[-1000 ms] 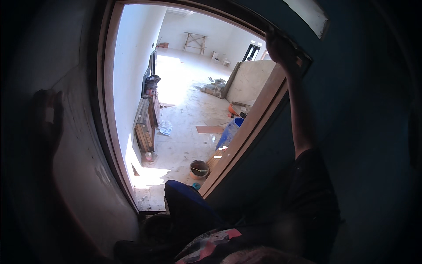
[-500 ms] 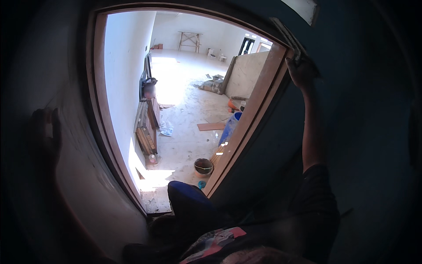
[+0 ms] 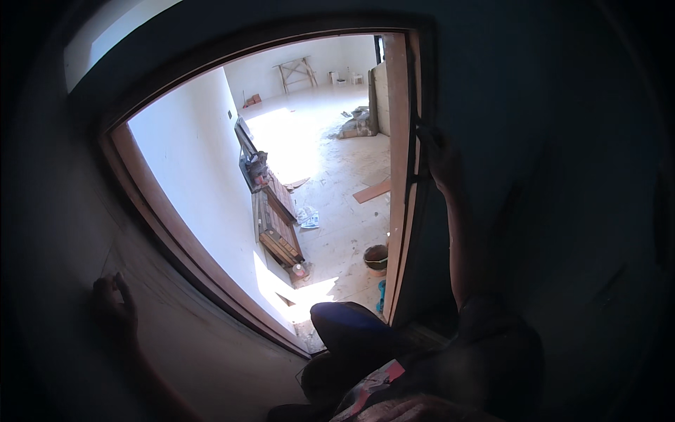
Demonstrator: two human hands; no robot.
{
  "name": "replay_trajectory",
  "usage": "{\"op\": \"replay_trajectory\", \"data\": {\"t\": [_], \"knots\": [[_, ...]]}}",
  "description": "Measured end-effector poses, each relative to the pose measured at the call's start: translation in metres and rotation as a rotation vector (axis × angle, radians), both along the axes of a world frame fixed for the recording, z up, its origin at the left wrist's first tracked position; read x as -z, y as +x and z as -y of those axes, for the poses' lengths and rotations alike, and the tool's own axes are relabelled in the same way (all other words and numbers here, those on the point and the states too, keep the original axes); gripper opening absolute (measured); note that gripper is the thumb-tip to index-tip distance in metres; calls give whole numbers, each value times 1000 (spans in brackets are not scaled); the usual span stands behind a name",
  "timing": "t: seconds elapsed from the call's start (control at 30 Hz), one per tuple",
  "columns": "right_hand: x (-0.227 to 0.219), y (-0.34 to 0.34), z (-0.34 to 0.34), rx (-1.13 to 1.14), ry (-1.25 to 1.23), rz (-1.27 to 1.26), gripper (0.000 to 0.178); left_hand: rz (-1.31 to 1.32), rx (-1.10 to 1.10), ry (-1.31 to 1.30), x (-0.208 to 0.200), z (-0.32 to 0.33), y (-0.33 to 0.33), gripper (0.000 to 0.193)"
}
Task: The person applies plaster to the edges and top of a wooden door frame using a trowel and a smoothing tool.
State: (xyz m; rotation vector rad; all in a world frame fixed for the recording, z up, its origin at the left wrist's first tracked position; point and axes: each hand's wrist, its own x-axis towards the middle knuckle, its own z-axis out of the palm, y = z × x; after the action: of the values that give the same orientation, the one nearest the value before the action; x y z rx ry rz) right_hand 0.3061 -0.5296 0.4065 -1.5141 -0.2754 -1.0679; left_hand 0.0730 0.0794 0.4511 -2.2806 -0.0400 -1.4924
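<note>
My right hand [image 3: 441, 160] is raised beside the right post of the wooden door frame [image 3: 399, 162]. Its fingers are closed round a flat trowel [image 3: 418, 149], seen nearly edge-on as a dark strip lying along the frame where the dark wall meets it. My left hand [image 3: 116, 302] is low on the left, close to the pale wall [image 3: 169, 295]. Its fingers are curled, with a small pale patch between them; shadow hides what this is.
Through the doorway lie a bright floor [image 3: 344, 165], stacked wooden panels [image 3: 278, 228] along the left wall, a bucket [image 3: 376, 259] by the right post and a loose board [image 3: 373, 191]. Farther back are a sack [image 3: 360, 123] and a wooden trestle [image 3: 297, 74]. My knee [image 3: 351, 323] is at the threshold.
My view has turned, tilting the doorway. My right hand has come down with the trowel from the frame's top right corner to the side of the post. My left hand stays near the wall.
</note>
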Motion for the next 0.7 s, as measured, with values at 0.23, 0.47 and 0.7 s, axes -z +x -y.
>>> {"op": "replay_trajectory", "data": {"t": [0.23, 0.47, 0.7], "knots": [[-76, 30, -38, -825, 707, 65, 34, -78, 22, -54, 5, 8, -1, 23], [-108, 90, -29, -835, 725, 81, 44, -124, -61, -39, -1, 23, -7, 26], [-118, 85, -15, -852, 695, 60, 42, -133, -14, -30, 3, 8, 3, 30]]}}
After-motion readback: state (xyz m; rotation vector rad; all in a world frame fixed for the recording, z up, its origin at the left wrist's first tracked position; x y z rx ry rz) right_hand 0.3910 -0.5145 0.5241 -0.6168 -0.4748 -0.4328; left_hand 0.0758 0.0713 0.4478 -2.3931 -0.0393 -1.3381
